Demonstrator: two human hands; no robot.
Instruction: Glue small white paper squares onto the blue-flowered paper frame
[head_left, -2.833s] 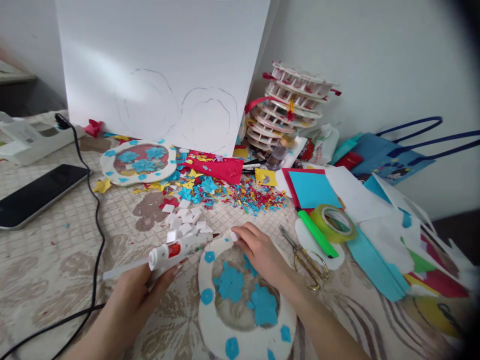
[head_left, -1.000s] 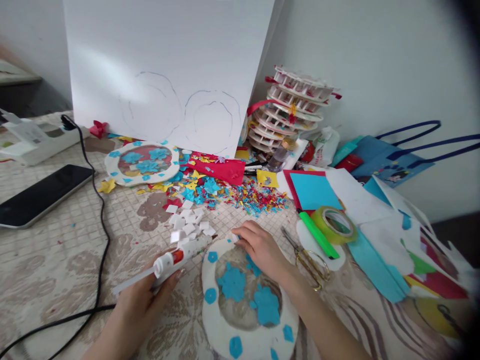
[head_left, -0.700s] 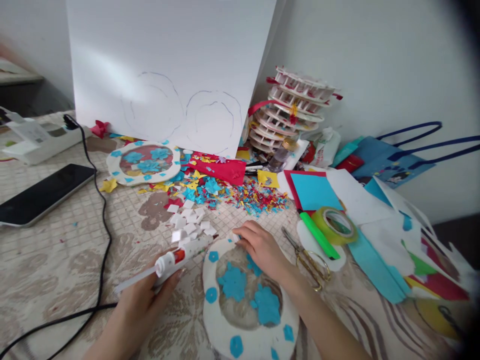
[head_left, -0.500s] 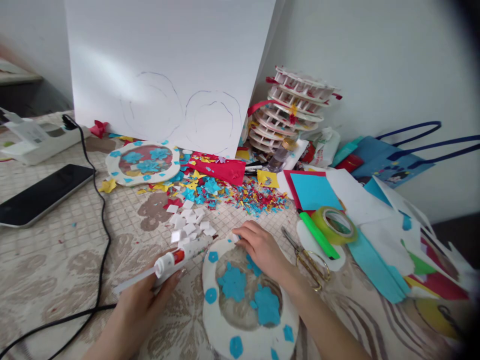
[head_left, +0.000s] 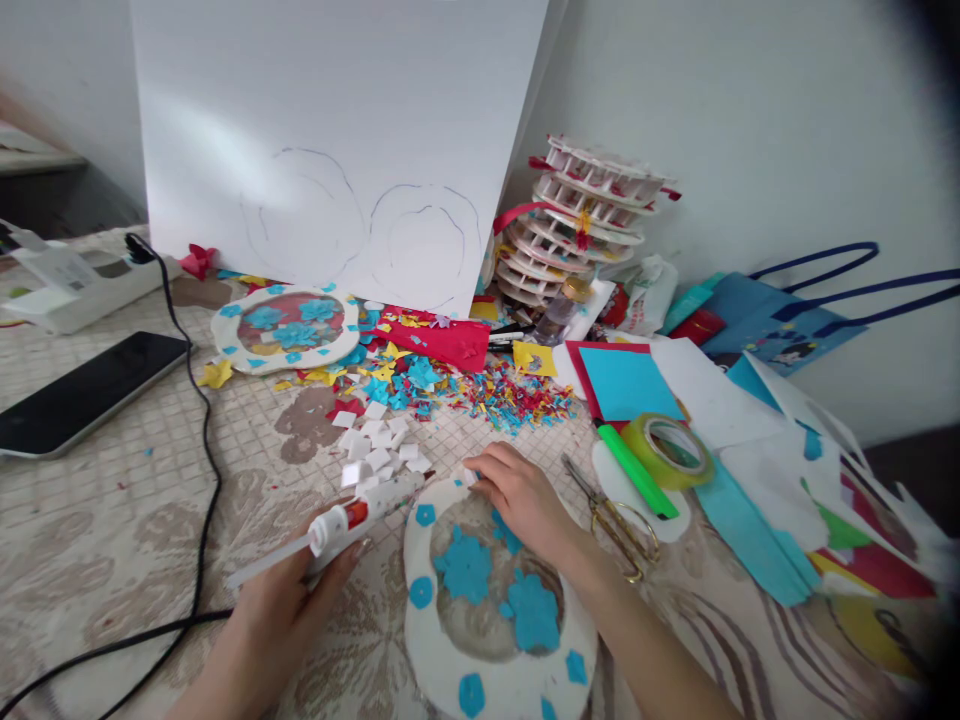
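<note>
My left hand (head_left: 300,580) is wrapped round a white glue gun (head_left: 367,512) with a glue stick (head_left: 270,560) poking out of its back end. The gun's nozzle points right, close to the far rim of a white ring (head_left: 424,640). This ring has a clear middle and blue paper flowers (head_left: 465,565) on it. Over the ring's far edge, my right hand (head_left: 521,500) pinches a small white foam piece (head_left: 472,477) at the rim. Just behind the gun lies a pile of white foam squares (head_left: 379,445).
Gold-handled scissors (head_left: 619,525), a green cutter (head_left: 637,472) and a tape roll (head_left: 667,450) lie to the right. A second decorated ring (head_left: 289,325) rests behind, near paper scraps (head_left: 517,395). A black cable (head_left: 206,420) and phone (head_left: 94,390) are at left.
</note>
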